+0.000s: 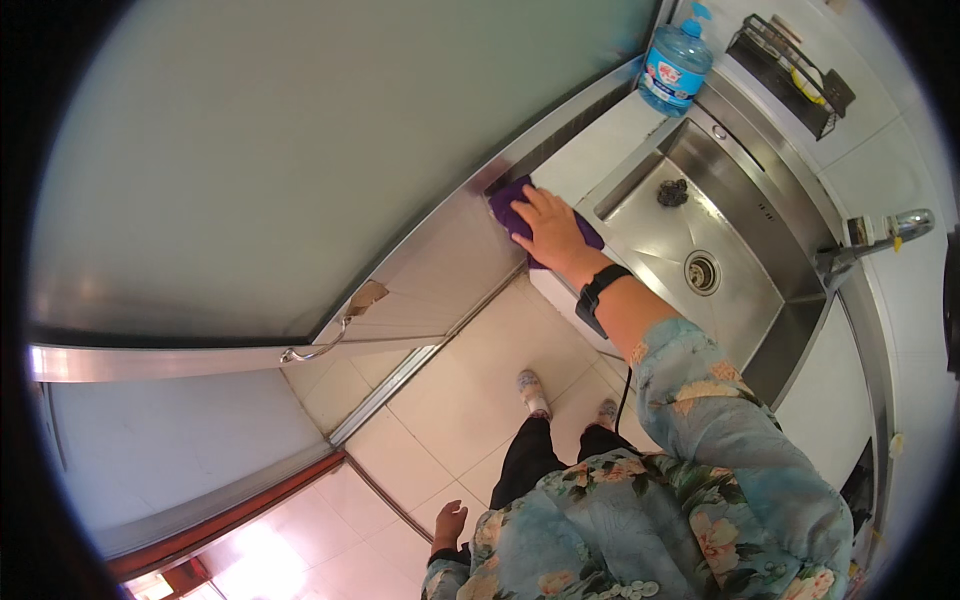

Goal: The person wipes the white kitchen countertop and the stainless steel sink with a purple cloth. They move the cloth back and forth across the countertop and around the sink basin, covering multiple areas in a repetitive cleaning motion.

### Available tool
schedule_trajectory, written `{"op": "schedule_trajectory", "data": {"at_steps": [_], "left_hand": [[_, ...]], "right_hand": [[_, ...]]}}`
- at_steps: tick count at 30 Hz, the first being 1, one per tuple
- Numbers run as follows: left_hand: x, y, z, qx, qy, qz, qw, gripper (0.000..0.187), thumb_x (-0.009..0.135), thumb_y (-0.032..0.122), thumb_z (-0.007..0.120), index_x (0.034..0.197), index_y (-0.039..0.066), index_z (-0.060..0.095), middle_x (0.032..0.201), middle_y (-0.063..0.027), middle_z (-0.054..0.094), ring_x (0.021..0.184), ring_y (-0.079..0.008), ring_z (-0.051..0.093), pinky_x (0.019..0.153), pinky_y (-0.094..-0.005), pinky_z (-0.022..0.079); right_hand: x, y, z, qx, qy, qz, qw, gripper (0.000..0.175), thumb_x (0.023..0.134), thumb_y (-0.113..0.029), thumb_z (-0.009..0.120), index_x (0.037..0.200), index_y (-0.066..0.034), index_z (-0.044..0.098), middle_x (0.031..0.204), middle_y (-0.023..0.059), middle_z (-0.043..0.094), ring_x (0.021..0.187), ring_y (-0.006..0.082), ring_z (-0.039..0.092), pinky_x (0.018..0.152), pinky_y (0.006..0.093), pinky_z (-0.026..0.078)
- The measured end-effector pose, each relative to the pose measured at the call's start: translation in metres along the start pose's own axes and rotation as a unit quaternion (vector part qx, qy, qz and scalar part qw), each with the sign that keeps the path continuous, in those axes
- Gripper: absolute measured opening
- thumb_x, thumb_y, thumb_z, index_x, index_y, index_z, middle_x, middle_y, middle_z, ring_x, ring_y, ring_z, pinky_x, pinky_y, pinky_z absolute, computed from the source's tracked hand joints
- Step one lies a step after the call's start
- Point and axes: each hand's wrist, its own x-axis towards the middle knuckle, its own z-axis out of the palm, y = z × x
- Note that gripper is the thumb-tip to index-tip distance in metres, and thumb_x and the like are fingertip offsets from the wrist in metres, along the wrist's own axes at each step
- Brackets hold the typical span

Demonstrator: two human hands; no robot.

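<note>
My right hand (553, 229) lies flat with spread fingers on a folded purple cloth (512, 217). The cloth rests at the end of the white countertop (600, 154), beside the metal frame of a frosted glass sliding door (360, 150), and hangs partly over the counter's edge. To the right of the hand is a stainless steel sink (731, 315) with a dark scouring pad (673, 193) in it. Down at my side, my left hand (451, 517) hangs away from everything, its fingers slightly curled and apart, holding nothing visible.
A blue pump bottle (675, 71) stands at the counter's far corner. A black wire rack (787, 75) is on the wall, above the sink's level. The faucet (862, 244) is at the right. The door has a curved metal handle (315, 349). A black cord runs down near my feet.
</note>
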Motion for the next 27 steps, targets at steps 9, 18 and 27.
{"op": "schedule_trajectory", "data": {"at_steps": [9,18,27], "left_hand": [[0.023,0.058,-0.014,0.024,0.037,0.102,0.994,0.041,0.089,0.029,0.066,0.122,0.005,0.065,0.117,-0.0169,0.069,0.106,-0.0279,0.068,0.093,-0.0373,0.053],[0.039,0.092,0.008,0.084,-0.017,0.106,0.991,0.043,0.086,0.031,0.07,0.122,0.008,0.066,0.114,-0.0166,0.069,0.099,-0.028,0.069,0.088,-0.0389,0.055],[0.049,0.123,0.025,0.094,-0.018,0.157,0.983,0.042,0.086,0.03,0.069,0.121,0.007,0.066,0.114,-0.017,0.069,0.099,-0.0296,0.069,0.09,-0.0398,0.054]], "right_hand": [[-0.131,0.029,-0.069,0.076,-0.03,-0.088,0.993,0.059,0.078,-0.022,0.078,0.131,-0.0096,0.055,0.147,0.0156,0.041,0.135,0.0369,0.039,0.112,0.0471,0.033],[-0.348,0.081,-0.182,0.101,-0.164,-0.038,0.981,0.079,0.06,-0.004,0.08,0.134,-0.0104,0.052,0.152,0.0173,0.038,0.138,0.0383,0.037,0.113,0.048,0.033],[-0.56,0.08,-0.251,0.046,-0.134,0.127,0.982,0.081,0.058,-0.004,0.083,0.132,-0.0105,0.051,0.15,0.0211,0.037,0.138,0.0421,0.036,0.113,0.0509,0.032]]}}
